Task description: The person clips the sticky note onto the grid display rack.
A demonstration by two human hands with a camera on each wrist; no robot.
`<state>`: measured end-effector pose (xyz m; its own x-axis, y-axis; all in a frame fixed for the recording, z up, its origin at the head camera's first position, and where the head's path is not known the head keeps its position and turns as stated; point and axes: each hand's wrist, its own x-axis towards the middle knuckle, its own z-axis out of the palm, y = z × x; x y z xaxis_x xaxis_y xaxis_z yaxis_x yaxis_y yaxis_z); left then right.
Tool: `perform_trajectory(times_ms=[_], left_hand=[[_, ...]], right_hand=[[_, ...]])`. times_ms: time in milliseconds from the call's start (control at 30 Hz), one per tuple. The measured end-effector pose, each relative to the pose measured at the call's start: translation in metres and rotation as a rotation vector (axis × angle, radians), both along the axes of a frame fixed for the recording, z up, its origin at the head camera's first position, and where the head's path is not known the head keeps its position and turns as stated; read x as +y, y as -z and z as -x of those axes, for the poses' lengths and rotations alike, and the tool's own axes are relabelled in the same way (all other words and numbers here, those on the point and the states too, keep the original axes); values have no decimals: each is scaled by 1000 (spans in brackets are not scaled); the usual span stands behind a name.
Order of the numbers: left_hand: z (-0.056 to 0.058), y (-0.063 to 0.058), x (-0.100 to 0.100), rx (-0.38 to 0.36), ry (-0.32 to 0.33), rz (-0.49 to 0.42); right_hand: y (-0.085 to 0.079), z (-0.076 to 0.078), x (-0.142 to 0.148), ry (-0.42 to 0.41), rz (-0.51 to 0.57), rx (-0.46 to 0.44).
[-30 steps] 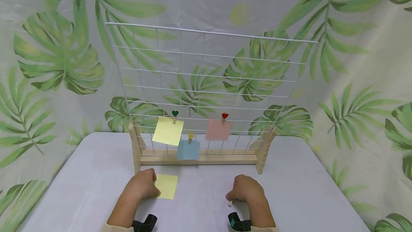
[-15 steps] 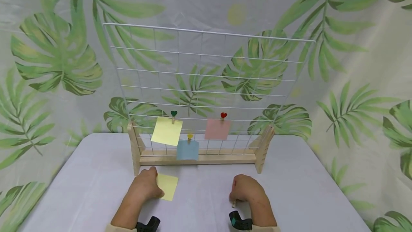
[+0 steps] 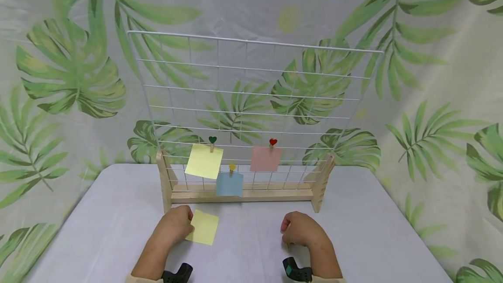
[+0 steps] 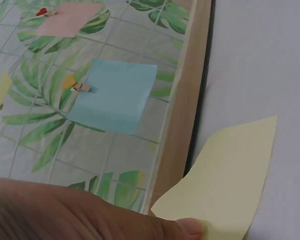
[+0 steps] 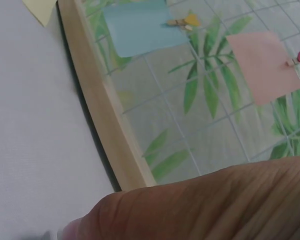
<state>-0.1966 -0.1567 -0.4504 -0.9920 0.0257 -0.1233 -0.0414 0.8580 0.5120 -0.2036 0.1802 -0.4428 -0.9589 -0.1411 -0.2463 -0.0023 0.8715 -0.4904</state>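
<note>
My left hand pinches the left edge of a yellow paper note in front of the wooden stand. In the left wrist view, the thumb lies on the note, which bends upward. To the right, my right hand has its fingers curled over a small wooden clothespin, mostly hidden under the fingers. Only the thumb side of that hand shows in the right wrist view.
A white wire grid rises from a wooden stand. Clothespins with heart tops hold a yellow note, a blue note and a pink note on it. A leaf-patterned cloth hangs behind the white table.
The left hand has shifted slightly on the note, which has turned a little and lifted at its edge. The right fingers have curled further over the clothespin, so less of it shows.
</note>
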Motion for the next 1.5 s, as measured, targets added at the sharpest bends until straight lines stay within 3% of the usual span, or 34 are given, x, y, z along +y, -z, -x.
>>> perform_trajectory(times_ms=[267,767,933,1133,1333,1500], left_hand=[[-6,-10,-1,-34,27,-45],[-17,-31,5,2,97,-148],[-20,-36,6,-16,108,-221],[-25,-43,7,-19,173,-307],[-29,-56,8,-8,258,-434],[-33,-66,10,1,267,-557]], right_hand=[[-4,-3,2,-10,24,48],[-1,-3,5,8,32,28],[-1,-3,4,27,16,3],[-2,-4,3,21,21,-2],[-4,-4,5,16,9,-5],[-5,-3,7,-6,18,36]])
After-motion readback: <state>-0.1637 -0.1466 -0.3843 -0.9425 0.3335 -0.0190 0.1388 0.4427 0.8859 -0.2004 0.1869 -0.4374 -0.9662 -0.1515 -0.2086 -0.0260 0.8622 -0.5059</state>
